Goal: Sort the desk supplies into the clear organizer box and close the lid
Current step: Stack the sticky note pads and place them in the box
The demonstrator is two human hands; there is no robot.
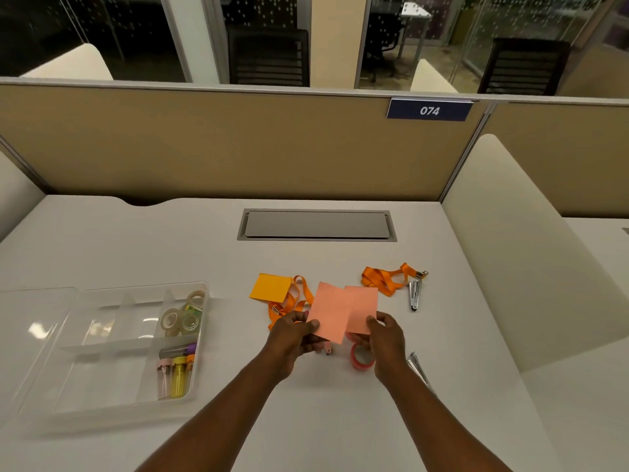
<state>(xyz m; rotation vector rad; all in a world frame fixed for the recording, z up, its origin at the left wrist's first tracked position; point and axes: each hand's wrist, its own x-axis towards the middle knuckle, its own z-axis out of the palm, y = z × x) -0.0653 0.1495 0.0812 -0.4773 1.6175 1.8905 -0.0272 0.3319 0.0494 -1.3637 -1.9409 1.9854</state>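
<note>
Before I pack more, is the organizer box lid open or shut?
Open: the lid lies flat to the left of the box, not covering it.

both bare forearms reach forward close together, the left hand (299, 335) pinching the front pink sheet (329, 311) and the right hand (386, 342) pinching the rear pink sheet (363, 306).

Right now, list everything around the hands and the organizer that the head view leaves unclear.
All in the head view:
- Red tape roll: half covered by the right hand.
- Small pink thing below the left hand: mostly hidden, unidentifiable.
- Silver object: the right forearm covers it.
- Pink papers, one in each hand: single sheets or pads, too thin to tell.
- Clear lid: cut by the left frame edge.
</note>
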